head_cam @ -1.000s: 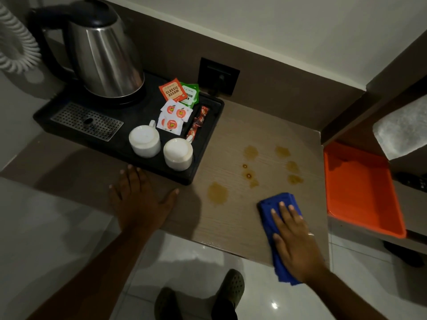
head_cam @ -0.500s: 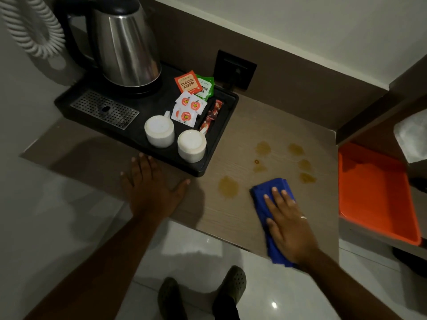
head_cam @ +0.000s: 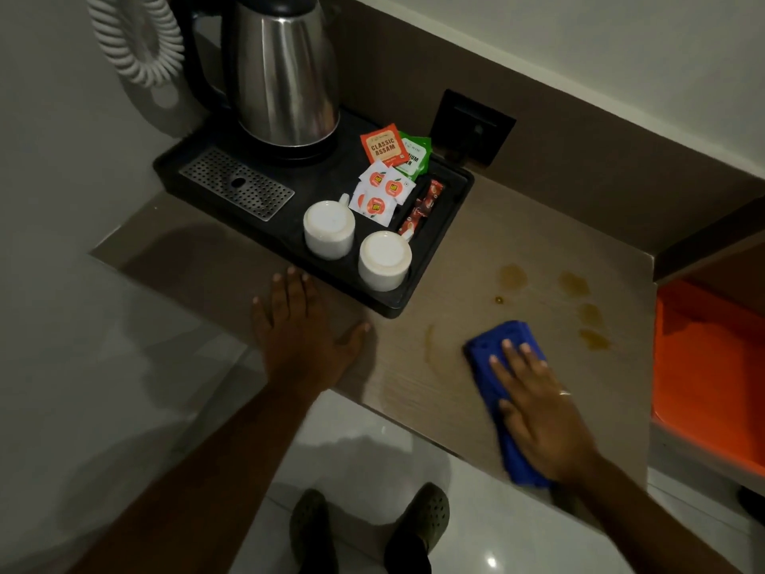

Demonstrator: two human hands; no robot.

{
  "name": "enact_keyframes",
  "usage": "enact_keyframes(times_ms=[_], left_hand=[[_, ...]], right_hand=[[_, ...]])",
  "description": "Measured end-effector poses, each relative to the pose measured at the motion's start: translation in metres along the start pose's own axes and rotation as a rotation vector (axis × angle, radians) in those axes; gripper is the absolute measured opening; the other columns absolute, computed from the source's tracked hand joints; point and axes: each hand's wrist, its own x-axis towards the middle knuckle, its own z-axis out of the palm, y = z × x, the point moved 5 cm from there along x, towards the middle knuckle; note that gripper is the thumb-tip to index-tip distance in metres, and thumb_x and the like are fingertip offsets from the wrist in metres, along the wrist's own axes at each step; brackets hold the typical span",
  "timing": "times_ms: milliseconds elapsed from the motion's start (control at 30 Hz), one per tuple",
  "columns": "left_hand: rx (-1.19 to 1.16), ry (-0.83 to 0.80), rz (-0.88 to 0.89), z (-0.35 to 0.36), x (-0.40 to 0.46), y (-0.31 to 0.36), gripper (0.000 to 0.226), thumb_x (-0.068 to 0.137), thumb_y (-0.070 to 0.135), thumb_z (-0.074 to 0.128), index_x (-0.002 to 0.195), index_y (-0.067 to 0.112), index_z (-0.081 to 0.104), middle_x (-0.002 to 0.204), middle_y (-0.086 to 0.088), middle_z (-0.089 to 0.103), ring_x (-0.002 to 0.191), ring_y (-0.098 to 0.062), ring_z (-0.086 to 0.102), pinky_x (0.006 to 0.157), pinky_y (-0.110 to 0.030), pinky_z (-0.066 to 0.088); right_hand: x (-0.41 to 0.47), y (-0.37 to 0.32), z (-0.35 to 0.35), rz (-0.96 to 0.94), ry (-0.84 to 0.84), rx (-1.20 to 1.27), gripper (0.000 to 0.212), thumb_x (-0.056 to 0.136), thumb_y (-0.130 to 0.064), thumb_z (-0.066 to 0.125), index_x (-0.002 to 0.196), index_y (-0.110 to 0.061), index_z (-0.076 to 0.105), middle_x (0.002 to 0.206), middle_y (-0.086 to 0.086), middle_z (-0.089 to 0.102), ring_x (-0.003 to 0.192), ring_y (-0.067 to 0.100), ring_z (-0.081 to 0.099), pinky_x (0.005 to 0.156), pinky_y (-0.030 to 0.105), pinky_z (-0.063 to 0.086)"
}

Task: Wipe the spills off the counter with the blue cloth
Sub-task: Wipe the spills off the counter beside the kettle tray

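A folded blue cloth [head_cam: 488, 358] lies on the wooden counter [head_cam: 476, 225] near its front edge. My right hand [head_cam: 542, 412] presses flat on it, fingers spread. Several brown spills [head_cam: 573, 283] dot the counter beyond and to the right of the cloth. A thin brown arc [head_cam: 429, 345] marks the left rim of a wiped patch beside the cloth. My left hand [head_cam: 302, 329] rests palm down on the counter, just in front of the black tray, holding nothing.
A black tray [head_cam: 455, 196] at the back left holds a steel kettle [head_cam: 285, 72], two upturned white cups [head_cam: 329, 229] and tea sachets [head_cam: 385, 147]. An orange tray [head_cam: 712, 366] sits at the right. A wall socket [head_cam: 472, 126] is behind. A coiled white cord [head_cam: 136, 39] hangs at the left.
My right hand pushed the blue cloth forward and left across the counter. The large spill nearest the tray is now only a faint arc. The left hand stayed put.
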Motion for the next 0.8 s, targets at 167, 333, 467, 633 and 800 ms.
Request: enact_keyframes(times_ms=[167,333,467,633,800], left_hand=[[-0.003,0.019,0.001,0.004,0.003,0.0,0.11,0.077,0.081,0.032,0.152,0.001,0.023,0.162,-0.024,0.024,0.15,-0.041,0.02,0.116,-0.064,0.013],[0.007,0.013,0.002,0.003,0.004,0.0,0.113,0.074,0.084,0.028,0.152,0.002,0.023,0.161,-0.024,0.025,0.149,-0.042,0.02,0.116,-0.065,0.013],[0.01,0.01,0.013,0.0,0.001,0.001,0.112,0.075,0.083,0.03,0.151,0.001,0.024,0.16,-0.025,0.026,0.148,-0.042,0.022,0.116,-0.065,0.014],[0.018,0.0,0.017,0.001,0.002,0.001,0.111,0.076,0.082,0.028,0.151,0.001,0.025,0.161,-0.025,0.025,0.149,-0.042,0.02,0.116,-0.065,0.013],[0.025,0.004,0.021,0.001,0.001,0.001,0.11,0.077,0.08,0.035,0.151,0.0,0.023,0.161,-0.026,0.023,0.149,-0.043,0.019,0.116,-0.066,0.014]], right_hand=[[0.059,-0.003,-0.008,0.502,0.127,0.007,0.061,0.095,-0.041,0.02,0.151,-0.019,0.01,0.161,0.011,0.005,0.147,0.031,0.0,0.118,0.052,0.009],[0.07,-0.09,0.017,0.206,0.088,-0.012,0.06,0.095,-0.043,0.022,0.15,-0.025,0.007,0.16,0.003,0.002,0.147,0.027,-0.004,0.118,0.048,0.002],[-0.003,-0.044,0.014,-0.099,-0.02,-0.076,0.062,0.093,-0.045,0.028,0.151,-0.031,0.009,0.16,0.001,0.009,0.148,0.022,0.0,0.116,0.055,0.014],[-0.043,0.056,-0.009,0.435,0.092,0.054,0.065,0.091,-0.051,0.019,0.149,-0.024,0.014,0.159,0.005,0.004,0.147,0.025,-0.002,0.118,0.055,0.011],[0.022,0.019,-0.008,1.056,0.198,0.115,0.06,0.097,-0.033,0.031,0.151,-0.012,0.013,0.16,0.018,0.008,0.145,0.039,0.006,0.116,0.051,0.01]])
